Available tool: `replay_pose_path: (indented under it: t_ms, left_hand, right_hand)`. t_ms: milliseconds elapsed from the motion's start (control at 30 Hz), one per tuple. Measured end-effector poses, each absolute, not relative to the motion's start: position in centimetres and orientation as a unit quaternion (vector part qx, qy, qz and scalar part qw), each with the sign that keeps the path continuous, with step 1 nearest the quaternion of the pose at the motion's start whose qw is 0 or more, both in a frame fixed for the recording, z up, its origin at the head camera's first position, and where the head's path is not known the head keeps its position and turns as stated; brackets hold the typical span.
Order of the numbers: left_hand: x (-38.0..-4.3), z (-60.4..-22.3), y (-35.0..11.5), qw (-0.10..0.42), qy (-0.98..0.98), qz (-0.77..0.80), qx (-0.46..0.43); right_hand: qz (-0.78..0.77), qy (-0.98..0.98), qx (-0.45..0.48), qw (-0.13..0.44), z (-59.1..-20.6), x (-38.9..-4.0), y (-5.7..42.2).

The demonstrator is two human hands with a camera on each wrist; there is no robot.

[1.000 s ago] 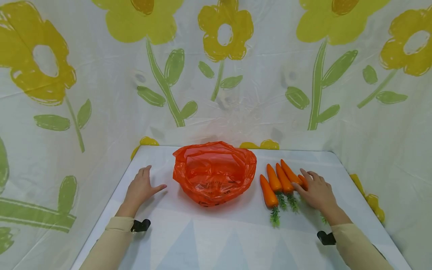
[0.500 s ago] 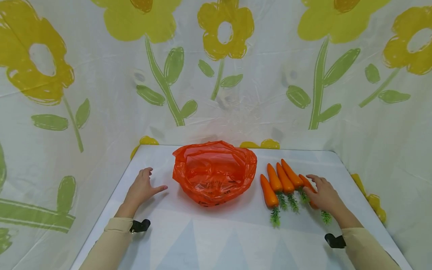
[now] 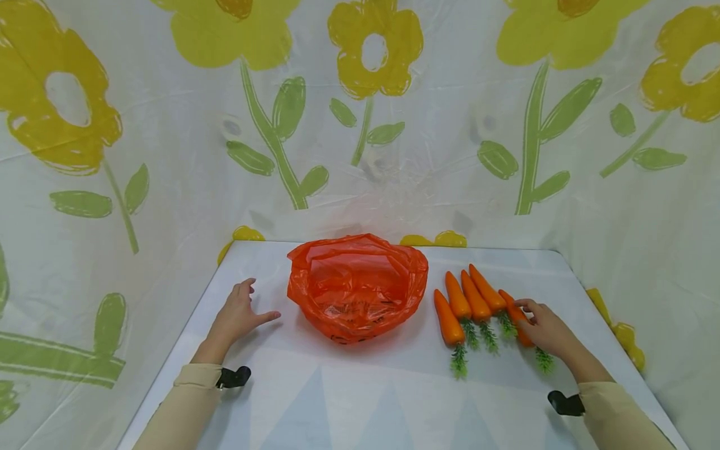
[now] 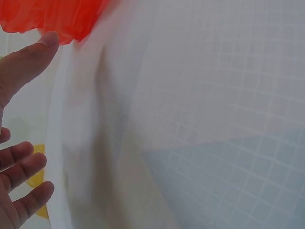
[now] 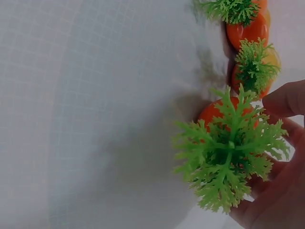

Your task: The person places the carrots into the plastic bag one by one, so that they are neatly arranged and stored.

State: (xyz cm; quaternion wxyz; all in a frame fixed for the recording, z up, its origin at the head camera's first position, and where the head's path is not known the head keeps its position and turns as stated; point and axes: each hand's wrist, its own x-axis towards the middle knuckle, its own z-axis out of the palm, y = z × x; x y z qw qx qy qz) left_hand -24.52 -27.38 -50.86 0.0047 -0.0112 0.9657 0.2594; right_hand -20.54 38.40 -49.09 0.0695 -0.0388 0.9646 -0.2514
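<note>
In the head view my right hand (image 3: 548, 331) is over the rightmost toy carrot (image 3: 508, 305), its thumb and fingers curled about the carrot's body. That carrot's green plastic leaves (image 5: 231, 148) fill the middle of the right wrist view, with the fingers partly hidden behind them. Several more orange toy carrots (image 3: 448, 322) lie in a row to its left, tips pointing away and leaves toward me. An orange-red plastic bag (image 3: 360, 325) stands with its mouth spread at the table's middle. To its left, my left hand (image 3: 233, 319) hovers, fingers and thumb spread, holding nothing.
The white table (image 3: 360, 400) has pale blue triangles along its near side. A white curtain (image 3: 427, 187) with yellow flowers hangs behind the table and at both sides. Each wrist wears a black camera (image 3: 234, 377).
My right hand has shifted right and toward me along the rightmost carrot, uncovering its tip and leaves. Its fingers have curled in more. The left hand has barely moved; bag and carrots lie as before.
</note>
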Motion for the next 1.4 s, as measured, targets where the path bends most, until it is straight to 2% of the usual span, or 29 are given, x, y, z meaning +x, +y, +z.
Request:
replay_pose_path:
  t_ms: [333,567,900,1400]
  left_hand:
    - [-24.5,-51.0,-27.4,0.003,0.966,0.258,-0.01]
    - [-24.4,-50.8,-27.3,-0.004,0.961,0.275,-0.001]
    - [-24.6,-49.3,-27.1,-0.043,0.922,0.383,0.047]
    - [-25.8,-46.9,-23.8,-0.018,0.905,0.404,0.133]
  right_hand:
    - [-0.25,0.963,-0.043,0.093,-49.0,-20.5,38.6]
    - [-0.254,0.962,-0.055,0.087,-49.0,-20.5,38.9]
    - [-0.26,0.959,-0.048,0.104,-49.1,-20.4,39.4]
    - [-0.27,0.954,-0.008,0.127,-49.7,-20.3,39.7]
